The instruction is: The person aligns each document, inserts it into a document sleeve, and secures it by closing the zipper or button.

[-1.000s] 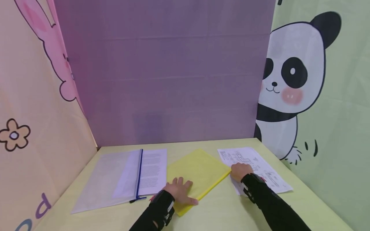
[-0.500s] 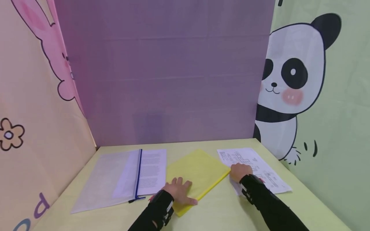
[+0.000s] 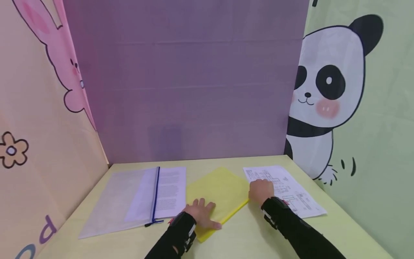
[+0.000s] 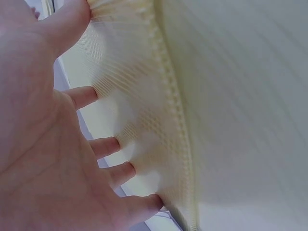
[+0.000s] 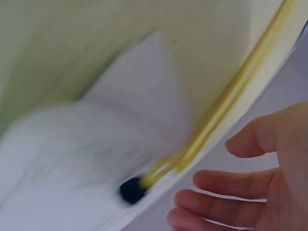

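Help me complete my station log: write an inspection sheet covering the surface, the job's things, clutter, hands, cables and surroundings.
Surface: pale table, no spill seen.
Job's things: yellow zip pouch lying flat, turned at an angle; a black bead at its zip's end.
Clutter: translucent pouch with blue zip and a text sheet at left; diagram sheet at right.
Hands: left hand spread on the yellow zip pouch; right hand at its right corner, no grip visible.
Cables: nothing seen.
Surroundings: purple backdrop; printed panda right, pink cartoon figure left.
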`<state>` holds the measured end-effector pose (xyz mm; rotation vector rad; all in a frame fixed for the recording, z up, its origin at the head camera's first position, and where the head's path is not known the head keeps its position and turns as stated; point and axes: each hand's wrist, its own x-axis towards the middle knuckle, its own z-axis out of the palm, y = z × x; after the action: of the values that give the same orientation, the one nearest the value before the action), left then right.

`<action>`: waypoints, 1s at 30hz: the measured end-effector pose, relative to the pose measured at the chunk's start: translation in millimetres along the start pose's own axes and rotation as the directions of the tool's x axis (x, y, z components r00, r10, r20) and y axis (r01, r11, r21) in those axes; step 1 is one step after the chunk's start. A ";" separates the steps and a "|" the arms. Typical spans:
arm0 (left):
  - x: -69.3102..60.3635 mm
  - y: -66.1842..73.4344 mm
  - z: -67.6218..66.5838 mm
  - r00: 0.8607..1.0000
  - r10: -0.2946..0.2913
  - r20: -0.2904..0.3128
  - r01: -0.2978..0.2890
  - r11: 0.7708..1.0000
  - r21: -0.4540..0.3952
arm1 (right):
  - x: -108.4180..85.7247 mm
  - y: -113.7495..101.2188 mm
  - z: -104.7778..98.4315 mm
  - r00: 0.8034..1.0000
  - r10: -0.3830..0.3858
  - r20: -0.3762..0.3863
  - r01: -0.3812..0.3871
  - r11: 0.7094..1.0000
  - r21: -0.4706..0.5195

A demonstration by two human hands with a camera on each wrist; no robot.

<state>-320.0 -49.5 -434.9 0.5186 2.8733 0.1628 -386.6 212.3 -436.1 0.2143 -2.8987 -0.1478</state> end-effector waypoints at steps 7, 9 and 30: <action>-6.1 6.0 -5.6 1.000 -0.014 -0.020 0.015 1.000 0.016 | -9.4 -42.9 -7.7 0.991 -0.124 0.058 0.118 0.989 0.083; -3.2 4.9 -3.2 1.000 -0.020 -0.017 0.020 1.000 0.012 | -15.2 -55.9 -12.0 0.985 -0.153 0.085 0.143 0.983 0.114; -6.2 7.8 -2.2 1.000 -0.022 -0.019 0.022 1.000 0.005 | -46.8 -101.0 -24.6 0.935 -0.235 0.264 0.216 0.971 0.099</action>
<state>-312.2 -44.6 -430.4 0.4885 2.8973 0.1572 -322.3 118.2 -434.5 0.5853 -3.1488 -0.1252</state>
